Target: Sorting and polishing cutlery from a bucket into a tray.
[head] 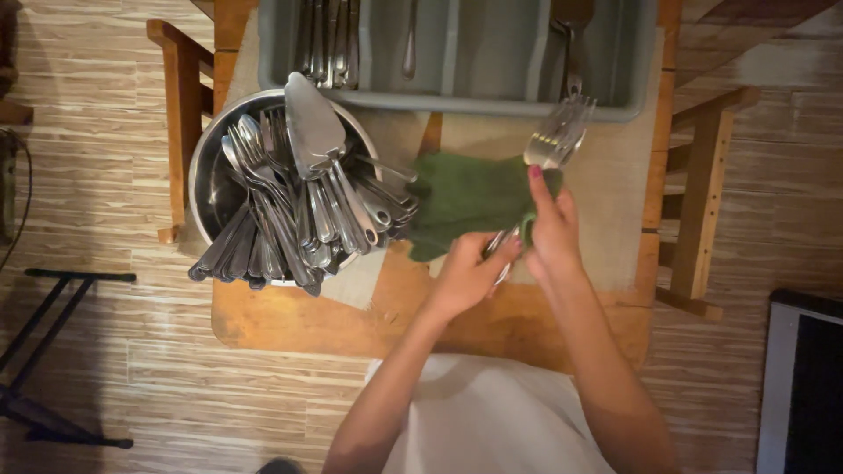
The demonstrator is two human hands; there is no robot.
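The floor (pixel 105 175) is of pale wood-look planks in warm light. A wooden surface (pixel 290 325) stands on it, wooden chairs (pixel 702 202) at its left and right edges.

green cloth (pixel 470 200) — silver forks (pixel 555 139), steel-grey bowl (pixel 209 175), grey cutlery tray (pixel 474 61) — warm brown wooden table (pixel 492 325), pale striped plank floor (pixel 97 132).

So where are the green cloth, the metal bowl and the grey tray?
green cloth (pixel 465 197), head view, on its flat middle.
metal bowl (pixel 211 180), head view, on its bare inner wall.
grey tray (pixel 492 53), head view, on a divider.
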